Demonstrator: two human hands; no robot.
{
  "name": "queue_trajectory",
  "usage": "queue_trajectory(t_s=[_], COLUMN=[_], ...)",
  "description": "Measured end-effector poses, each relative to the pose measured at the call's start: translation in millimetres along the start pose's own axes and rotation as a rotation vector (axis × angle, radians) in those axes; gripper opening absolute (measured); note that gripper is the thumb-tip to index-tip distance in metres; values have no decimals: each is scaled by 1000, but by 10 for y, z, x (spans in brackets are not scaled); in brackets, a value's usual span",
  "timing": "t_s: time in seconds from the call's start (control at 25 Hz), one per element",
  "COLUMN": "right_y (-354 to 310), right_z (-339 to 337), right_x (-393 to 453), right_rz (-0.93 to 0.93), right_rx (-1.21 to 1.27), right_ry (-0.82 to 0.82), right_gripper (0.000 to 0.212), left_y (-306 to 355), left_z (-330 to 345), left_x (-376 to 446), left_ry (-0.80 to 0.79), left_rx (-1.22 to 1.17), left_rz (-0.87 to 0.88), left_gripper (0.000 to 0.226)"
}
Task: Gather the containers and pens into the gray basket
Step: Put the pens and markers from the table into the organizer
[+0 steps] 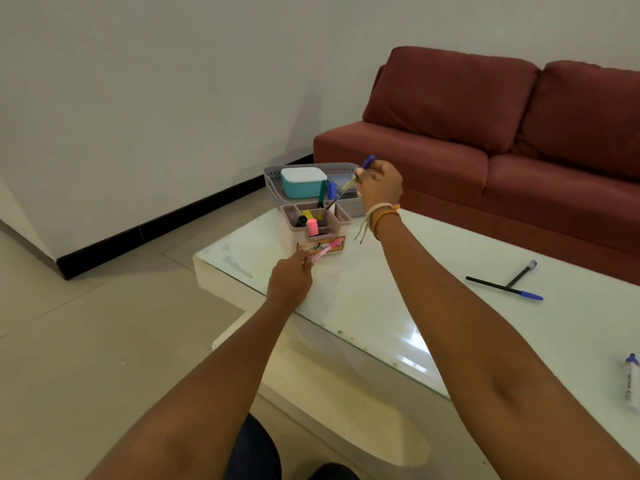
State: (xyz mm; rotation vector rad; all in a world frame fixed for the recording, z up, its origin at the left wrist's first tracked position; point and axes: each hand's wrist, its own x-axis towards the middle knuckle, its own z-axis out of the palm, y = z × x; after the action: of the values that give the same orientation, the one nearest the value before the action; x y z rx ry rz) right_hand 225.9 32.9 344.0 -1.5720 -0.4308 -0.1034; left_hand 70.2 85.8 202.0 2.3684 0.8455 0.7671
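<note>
The gray basket stands at the table's far corner with a teal container with a white lid inside it. In front of it sits a pink organizer holding several markers and highlighters. My right hand grips a blue-capped pen above the organizer's back edge, its tip pointing down into it. My left hand pinches a pink pen just in front of the organizer. Two dark pens lie crossed on the table to the right. A white marker lies at the right edge.
A white glass-topped table carries everything. A red sofa stands close behind it on the right. Tiled floor lies to the left, with a white wall and a black baseboard beyond.
</note>
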Motion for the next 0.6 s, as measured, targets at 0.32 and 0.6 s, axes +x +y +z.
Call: queue_trajectory(t_s=[0.32, 0.6], right_y=[103, 132], right_z=[662, 604], right_x=[158, 53], right_rz=[-69, -90], right_rx=[-194, -459], right_ry=[-242, -409], right_gripper=[22, 23], left_y=[-82, -44], left_z=[90, 40], left_x=[13, -16], left_ry=[7, -6], left_rx=[108, 109], left_rz=[11, -2], left_gripper=[33, 28])
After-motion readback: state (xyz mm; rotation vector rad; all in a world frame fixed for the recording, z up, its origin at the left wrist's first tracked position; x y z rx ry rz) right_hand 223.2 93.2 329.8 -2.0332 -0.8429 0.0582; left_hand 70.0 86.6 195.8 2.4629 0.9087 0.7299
